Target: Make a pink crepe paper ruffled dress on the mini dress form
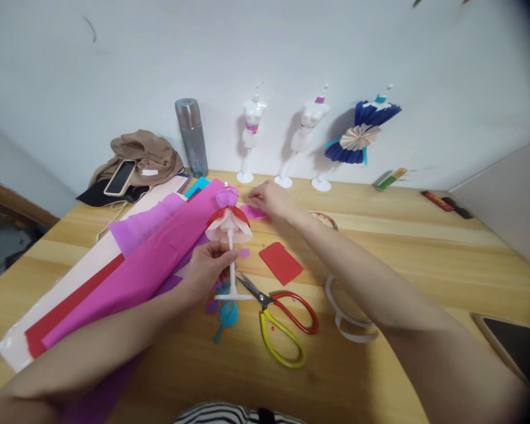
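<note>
your left hand (pixel 212 262) pinches the stem of the small dress form (pixel 231 240) between thumb and fingers, below the red-and-white skirt (pixel 242 228). the form sits near the centre of your view, its base (pixel 233 297) seen nearly edge-on; whether it rests on the tabletop (pixel 348 377) or is tipped off it, you can't quite tell. your right hand (pixel 271 200) is at one o'clock from the form, fingers bent, over a magenta piece (pixel 252 212); you cannot tell whether they pinch it or only lie against it.

to work this well, hold the stem low and lightly, so your knuckles stay off the skirt's flared layers and the purple bodice (pixel 225 197). the paper looks thin and likely creases easily, so take the magenta piece by one edge and lift it cleanly rather than dragging it. rest the base flat if you want a steadier form.

mind the scissors (pixel 265 301) at five o'clock: their blades part near the base, pointing at the stem, so turning them away would be wise. the red paper (pixel 281 263) lies flat at four o'clock, and the magenta sheet (pixel 159 259) slants off toward eight.
</note>
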Action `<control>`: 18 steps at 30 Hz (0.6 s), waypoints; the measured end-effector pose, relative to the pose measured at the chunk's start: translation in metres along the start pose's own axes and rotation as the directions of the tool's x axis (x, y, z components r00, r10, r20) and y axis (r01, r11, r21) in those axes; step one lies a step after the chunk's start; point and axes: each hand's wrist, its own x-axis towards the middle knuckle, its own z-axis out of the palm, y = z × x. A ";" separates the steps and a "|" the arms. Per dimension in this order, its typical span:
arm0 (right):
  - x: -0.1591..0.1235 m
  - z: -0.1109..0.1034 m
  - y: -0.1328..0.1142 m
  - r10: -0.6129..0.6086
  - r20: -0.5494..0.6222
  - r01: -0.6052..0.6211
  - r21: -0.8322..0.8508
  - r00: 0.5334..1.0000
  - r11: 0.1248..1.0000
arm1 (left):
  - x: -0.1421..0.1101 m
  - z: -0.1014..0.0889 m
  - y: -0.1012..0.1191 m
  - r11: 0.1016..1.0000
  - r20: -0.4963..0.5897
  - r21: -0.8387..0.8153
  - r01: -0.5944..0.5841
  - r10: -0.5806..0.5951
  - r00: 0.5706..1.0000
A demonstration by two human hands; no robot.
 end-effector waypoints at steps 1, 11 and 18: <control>0.008 0.007 -0.002 0.008 0.045 -0.007 -0.033 0.999 0.999 | 0.000 0.000 0.000 1.000 0.000 0.004 -0.012 0.012 1.000; 0.033 0.020 0.006 0.047 0.263 -0.028 -0.075 0.964 0.997 | 0.000 -0.008 0.004 0.997 -0.021 0.071 -0.030 0.031 0.999; 0.024 0.003 0.015 0.024 0.151 -0.048 0.154 0.988 0.987 | 0.003 -0.011 0.001 0.997 -0.023 0.080 -0.020 0.022 0.999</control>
